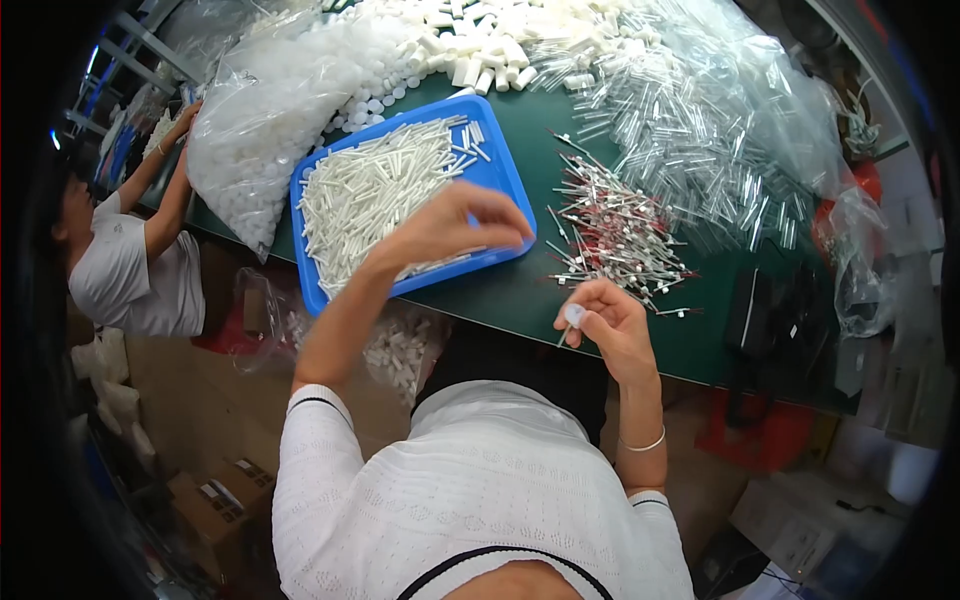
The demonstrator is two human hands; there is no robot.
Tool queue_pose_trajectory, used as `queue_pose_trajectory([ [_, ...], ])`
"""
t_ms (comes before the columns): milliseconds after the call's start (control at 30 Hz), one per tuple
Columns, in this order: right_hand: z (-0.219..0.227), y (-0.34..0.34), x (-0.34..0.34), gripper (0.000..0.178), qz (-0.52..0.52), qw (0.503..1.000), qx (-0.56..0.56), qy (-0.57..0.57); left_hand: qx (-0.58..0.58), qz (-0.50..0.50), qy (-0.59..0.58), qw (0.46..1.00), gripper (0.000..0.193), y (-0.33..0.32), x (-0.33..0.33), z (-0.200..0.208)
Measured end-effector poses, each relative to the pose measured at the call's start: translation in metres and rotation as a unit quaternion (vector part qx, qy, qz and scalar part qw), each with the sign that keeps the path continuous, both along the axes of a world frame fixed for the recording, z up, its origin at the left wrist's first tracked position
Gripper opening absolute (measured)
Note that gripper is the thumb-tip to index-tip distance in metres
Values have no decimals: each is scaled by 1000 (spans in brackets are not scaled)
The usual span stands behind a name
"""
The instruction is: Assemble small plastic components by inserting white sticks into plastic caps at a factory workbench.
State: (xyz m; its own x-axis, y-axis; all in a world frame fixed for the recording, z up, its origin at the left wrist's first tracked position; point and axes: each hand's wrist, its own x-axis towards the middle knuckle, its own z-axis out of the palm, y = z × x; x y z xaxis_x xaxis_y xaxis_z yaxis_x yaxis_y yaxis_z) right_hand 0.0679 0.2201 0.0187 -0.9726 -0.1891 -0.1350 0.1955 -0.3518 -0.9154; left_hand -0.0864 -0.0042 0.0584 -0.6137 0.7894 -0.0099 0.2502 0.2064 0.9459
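Observation:
My left hand is over the right part of a blue tray, slightly blurred, its thumb and forefinger curled together. Whatever is between those fingertips, if anything, I cannot make out. Thin white tubes are heaped in the tray beneath it. At the table's near edge, my right hand pinches a round white plastic cap, with a thin pale rod or tube below it. Just beyond that hand lies a pile of thin red-and-white stick-like parts.
Clear tubes and white cylinders cover the far side of the green table. A plastic bag of white caps stands left of the tray. Another person works at the left. A black object is at the right.

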Motion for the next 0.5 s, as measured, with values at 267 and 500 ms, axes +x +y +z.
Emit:
queue_pose_trajectory([
  [267,-15,-1,7,30,-84,991,-87,62,-192,110,442,870,12,-16,-101,-60],
  [500,-7,-13,-9,22,-124,989,-56,63,-140,119,466,865,11,-6,-89,-57],
])
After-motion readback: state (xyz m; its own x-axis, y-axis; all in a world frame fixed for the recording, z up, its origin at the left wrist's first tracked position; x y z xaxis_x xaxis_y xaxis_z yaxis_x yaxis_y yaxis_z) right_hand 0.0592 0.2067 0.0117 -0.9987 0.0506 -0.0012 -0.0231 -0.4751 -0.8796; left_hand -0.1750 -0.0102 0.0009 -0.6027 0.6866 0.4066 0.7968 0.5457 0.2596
